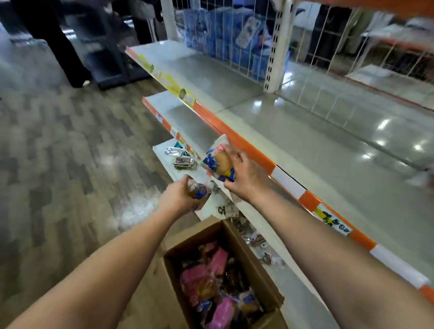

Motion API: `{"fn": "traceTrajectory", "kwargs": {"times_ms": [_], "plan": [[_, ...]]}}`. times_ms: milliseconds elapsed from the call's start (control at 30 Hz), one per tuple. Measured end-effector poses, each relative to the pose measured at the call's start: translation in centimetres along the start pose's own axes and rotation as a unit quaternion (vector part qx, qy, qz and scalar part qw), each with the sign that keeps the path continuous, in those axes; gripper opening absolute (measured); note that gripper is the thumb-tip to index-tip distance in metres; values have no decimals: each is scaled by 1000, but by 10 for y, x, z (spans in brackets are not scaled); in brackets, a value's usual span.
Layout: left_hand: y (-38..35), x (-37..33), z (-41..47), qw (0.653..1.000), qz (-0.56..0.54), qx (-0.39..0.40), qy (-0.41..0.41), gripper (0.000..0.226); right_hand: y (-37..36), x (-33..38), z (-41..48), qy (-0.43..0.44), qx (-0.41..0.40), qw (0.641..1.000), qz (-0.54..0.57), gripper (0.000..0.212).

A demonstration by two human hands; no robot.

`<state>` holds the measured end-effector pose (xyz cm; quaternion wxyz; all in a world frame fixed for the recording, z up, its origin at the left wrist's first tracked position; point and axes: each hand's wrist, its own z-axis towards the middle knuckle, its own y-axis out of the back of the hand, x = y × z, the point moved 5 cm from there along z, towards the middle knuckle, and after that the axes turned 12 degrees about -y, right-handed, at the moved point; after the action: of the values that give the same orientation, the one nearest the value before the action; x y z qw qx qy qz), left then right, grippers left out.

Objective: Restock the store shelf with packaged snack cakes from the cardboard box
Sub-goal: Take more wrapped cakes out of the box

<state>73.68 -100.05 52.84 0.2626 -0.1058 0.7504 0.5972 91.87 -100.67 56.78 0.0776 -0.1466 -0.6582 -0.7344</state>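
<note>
The right grip (240, 176) is grasping a blue-wrapped snack cake (219, 162), holding it up just in front of the orange front edge of the store shelf (336, 134). The left grip (178, 197) is clenching round a second snack cake (199, 191), a little lower and near the first. The cardboard box (252, 260) is sitting open on the floor beneath both forearms, holding pink packets (219, 261) and blue ones. Small wrapped items (183, 160) are lying on the bottom shelf (161, 154).
</note>
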Motion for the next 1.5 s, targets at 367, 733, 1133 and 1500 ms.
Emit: {"fn": "traceTrajectory", "kwargs": {"times_ms": [367, 733, 1133, 1500], "plan": [[93, -63, 36, 985, -96, -122, -79, 51, 92, -13, 17, -115, -103, 987, 48, 87], [46, -157, 68, 967, -190, -59, -162, 51, 130, -110, -41, -240, -137, 961, -17, 86], [-69, -285, 55, 923, -302, 110, -211, 42, 172, -229, -172, -436, -132, 888, -64, 87], [-153, -319, 15, 927, -315, 169, -111, 57, 152, -278, -233, -511, -114, 851, -35, 89]]}}
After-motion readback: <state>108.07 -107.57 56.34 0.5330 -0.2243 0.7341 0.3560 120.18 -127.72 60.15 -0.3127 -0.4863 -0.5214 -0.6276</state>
